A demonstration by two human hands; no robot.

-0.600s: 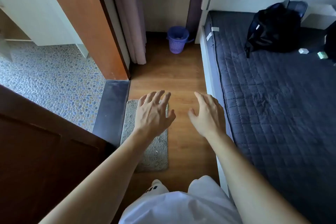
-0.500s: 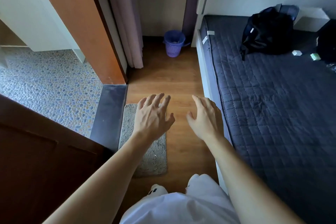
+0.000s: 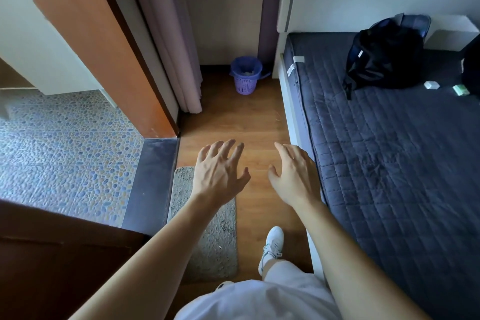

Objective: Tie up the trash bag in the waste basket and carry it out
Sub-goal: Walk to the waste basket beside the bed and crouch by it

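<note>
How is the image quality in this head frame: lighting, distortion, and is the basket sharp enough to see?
Head view: dim, soft daylight with no glare; wide-angle bending curves the door frame and bed edges; the basket is small and far but fairly sharp, its contents unclear; left hand and right hand are in focus, open and empty.

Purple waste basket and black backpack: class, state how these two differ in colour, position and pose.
The waste basket is purple and latticed; the backpack is plain black. The waste basket stands on the wooden floor by the far wall; the backpack lies on the dark bed. The waste basket is upright and open; the backpack slumps. Neither is touched by a hand.
</note>
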